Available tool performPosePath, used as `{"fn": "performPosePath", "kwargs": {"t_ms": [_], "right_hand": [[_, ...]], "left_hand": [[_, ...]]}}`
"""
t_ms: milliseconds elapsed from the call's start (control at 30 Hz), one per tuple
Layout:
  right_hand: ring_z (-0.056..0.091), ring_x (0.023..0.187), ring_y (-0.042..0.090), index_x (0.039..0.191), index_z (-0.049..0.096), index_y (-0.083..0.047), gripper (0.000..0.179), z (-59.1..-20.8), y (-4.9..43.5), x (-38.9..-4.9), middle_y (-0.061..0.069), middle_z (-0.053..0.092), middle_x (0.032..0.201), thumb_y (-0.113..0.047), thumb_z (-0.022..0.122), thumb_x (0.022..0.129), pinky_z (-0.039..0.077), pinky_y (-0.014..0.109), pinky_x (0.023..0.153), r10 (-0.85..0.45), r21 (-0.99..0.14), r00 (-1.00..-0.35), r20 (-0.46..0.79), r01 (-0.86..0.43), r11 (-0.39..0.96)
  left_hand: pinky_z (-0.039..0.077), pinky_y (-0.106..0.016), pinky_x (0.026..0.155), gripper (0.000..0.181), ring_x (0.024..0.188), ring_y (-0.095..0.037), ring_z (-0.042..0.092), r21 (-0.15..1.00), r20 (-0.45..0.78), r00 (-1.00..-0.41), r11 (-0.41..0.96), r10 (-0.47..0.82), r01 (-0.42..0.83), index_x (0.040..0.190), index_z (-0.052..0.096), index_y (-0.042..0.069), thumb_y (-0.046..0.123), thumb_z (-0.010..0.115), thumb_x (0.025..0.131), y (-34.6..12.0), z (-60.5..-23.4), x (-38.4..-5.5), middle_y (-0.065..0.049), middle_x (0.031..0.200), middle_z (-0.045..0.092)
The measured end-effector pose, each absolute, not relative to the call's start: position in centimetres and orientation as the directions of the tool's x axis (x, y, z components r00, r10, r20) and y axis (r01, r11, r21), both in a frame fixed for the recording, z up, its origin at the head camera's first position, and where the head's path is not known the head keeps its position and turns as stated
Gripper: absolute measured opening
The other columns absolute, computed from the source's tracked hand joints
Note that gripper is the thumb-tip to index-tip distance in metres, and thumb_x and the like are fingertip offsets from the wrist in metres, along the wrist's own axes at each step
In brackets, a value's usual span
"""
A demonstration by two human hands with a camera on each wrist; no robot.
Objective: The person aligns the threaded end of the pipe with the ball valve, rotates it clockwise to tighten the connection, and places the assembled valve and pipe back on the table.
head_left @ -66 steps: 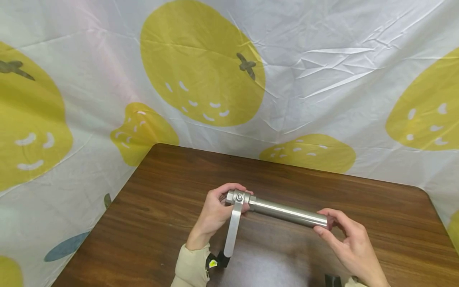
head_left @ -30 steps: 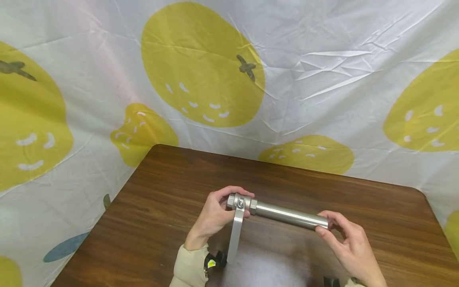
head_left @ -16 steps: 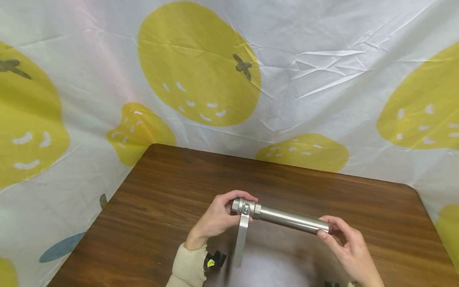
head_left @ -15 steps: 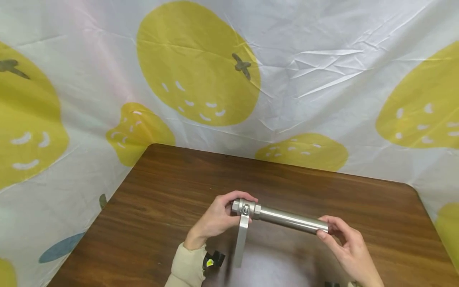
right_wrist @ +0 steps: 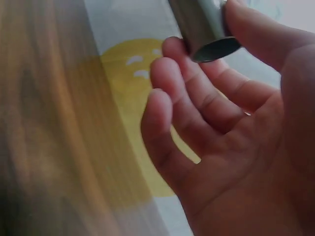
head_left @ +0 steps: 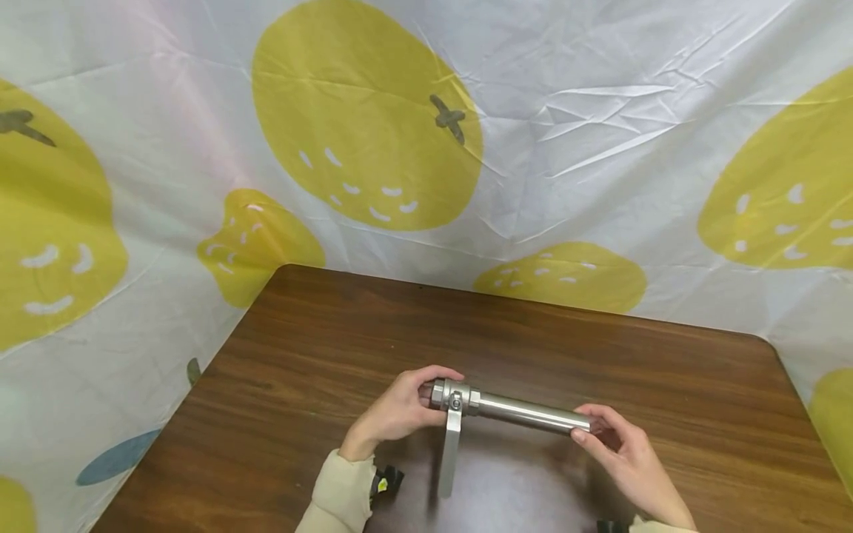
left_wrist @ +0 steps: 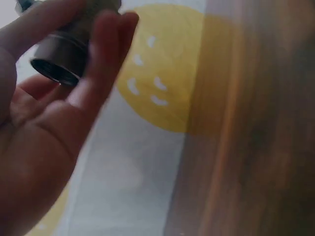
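A metal ball valve (head_left: 455,398) with a flat lever handle (head_left: 449,453) is joined to a smooth steel pipe (head_left: 529,413). My left hand (head_left: 398,407) grips the valve at the left end, thumb on the near side and fingers over the far side. At the pipe's right end my right hand (head_left: 620,451) pinches the tube between thumb and fingers. The lever points toward me. In the left wrist view the valve's threaded open end (left_wrist: 56,59) sits between thumb and fingers. The right wrist view shows the pipe's hollow end (right_wrist: 214,46), with the lower fingers loosely curled below it.
A dark brown wooden table (head_left: 320,333) lies beneath the hands. Behind it and at its sides hangs a white cloth (head_left: 566,148) printed with yellow fruit. Black wrist straps (head_left: 386,481) and beige sleeves (head_left: 340,496) show at the bottom.
Both hands have lowered the valve and pipe slightly toward the table and nearer to me. The right hand has shifted a little left. Both grips stay the same.
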State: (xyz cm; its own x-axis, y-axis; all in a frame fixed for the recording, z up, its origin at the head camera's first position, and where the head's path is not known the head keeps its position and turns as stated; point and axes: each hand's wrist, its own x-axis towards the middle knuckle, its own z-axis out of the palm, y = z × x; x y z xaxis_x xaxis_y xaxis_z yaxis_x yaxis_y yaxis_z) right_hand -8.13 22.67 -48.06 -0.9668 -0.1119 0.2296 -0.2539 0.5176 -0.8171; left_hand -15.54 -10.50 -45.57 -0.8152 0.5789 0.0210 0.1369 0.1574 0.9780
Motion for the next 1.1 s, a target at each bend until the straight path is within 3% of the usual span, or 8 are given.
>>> {"fn": "performPosePath", "kwargs": {"t_ms": [333, 567, 800, 1100], "right_hand": [[0.061, 0.069, 0.008, 0.115, 0.060, -0.008, 0.027, -50.0, 22.3, -9.2, -0.001, 0.065, 0.083, -0.014, 0.069, 0.089, 0.049, 0.023, 0.055, -0.120, -0.861, -0.988, 0.093, -0.140, 0.490], [0.059, 0.068, 0.005, 0.115, 0.060, -0.004, 0.030, -50.9, 22.6, -9.3, 0.001, 0.063, 0.082, -0.018, 0.068, 0.090, 0.048, 0.022, 0.054, -0.115, -0.864, -0.993, -0.015, -0.045, 0.501], [0.055, 0.066, 0.003, 0.113, 0.060, -0.003, 0.031, -51.3, 22.8, -9.5, 0.000, 0.061, 0.081, -0.020, 0.069, 0.089, 0.048, 0.022, 0.053, -0.127, -0.845, -0.991, -0.036, -0.037, 0.533], [0.056, 0.071, 0.002, 0.113, 0.061, -0.004, 0.032, -51.3, 23.1, -9.8, 0.002, 0.062, 0.086, -0.021, 0.071, 0.088, 0.049, 0.021, 0.057, -0.133, -0.818, -0.990, -0.047, -0.038, 0.574]], "left_hand": [[0.053, -0.021, 0.071, 0.056, 0.084, -0.011, 0.060, 0.938, -0.017, -0.859, 0.307, 0.511, 0.163, 0.122, 0.064, 0.009, -0.005, 0.077, 0.070, -10.6, -48.6, -16.6, -0.010, 0.105, 0.068], [0.054, -0.020, 0.071, 0.055, 0.083, -0.010, 0.060, 0.933, -0.050, -0.838, 0.326, 0.544, 0.155, 0.124, 0.063, 0.008, -0.004, 0.076, 0.073, -10.5, -49.8, -16.7, -0.009, 0.109, 0.066], [0.047, -0.018, 0.082, 0.052, 0.094, -0.010, 0.052, 0.883, 0.000, -0.839, 0.394, 0.544, 0.255, 0.122, 0.066, 0.014, 0.003, 0.078, 0.073, -10.5, -50.3, -16.8, -0.001, 0.111, 0.057], [0.049, -0.018, 0.081, 0.056, 0.094, -0.011, 0.051, 0.873, -0.071, -0.828, 0.436, 0.556, 0.218, 0.127, 0.062, 0.014, 0.002, 0.075, 0.075, -10.4, -50.6, -17.0, -0.004, 0.112, 0.051]]}}
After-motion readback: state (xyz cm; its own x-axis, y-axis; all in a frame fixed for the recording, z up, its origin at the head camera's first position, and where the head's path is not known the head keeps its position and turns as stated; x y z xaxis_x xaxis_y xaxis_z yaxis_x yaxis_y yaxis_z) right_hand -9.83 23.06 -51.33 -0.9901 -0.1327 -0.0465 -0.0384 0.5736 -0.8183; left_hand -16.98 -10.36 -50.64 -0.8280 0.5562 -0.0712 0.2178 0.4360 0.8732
